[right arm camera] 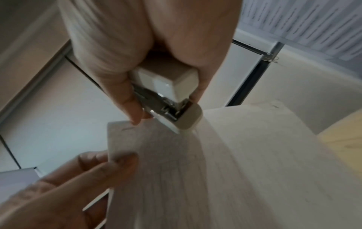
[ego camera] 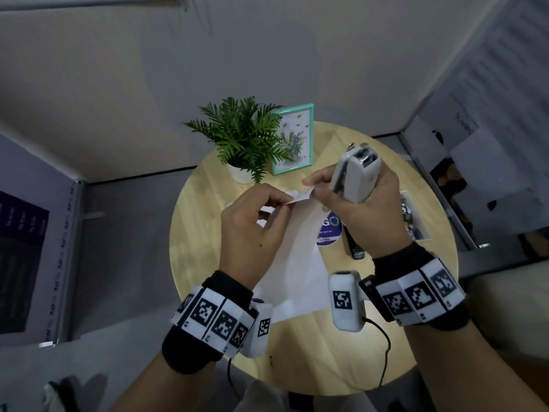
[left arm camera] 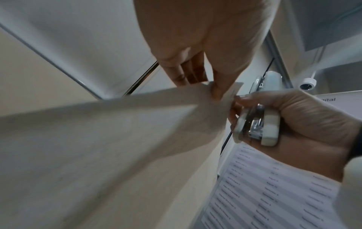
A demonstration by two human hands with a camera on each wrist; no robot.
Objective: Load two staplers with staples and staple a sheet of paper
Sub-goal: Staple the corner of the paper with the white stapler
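Paper (ego camera: 292,254) lifts off the round tabletop (ego camera: 371,346), its folded corner pinched by the left hand (ego camera: 252,230), right hand (ego camera: 365,209) gripping a white stapler (ego camera: 356,173) beside it — only the right wrist view shows a staple (right arm camera: 128,128) in the fold.

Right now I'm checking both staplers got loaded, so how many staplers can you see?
2. A white plastic stapler is gripped in the right hand; a dark stapler lies on the round wooden table, mostly hidden behind that hand.
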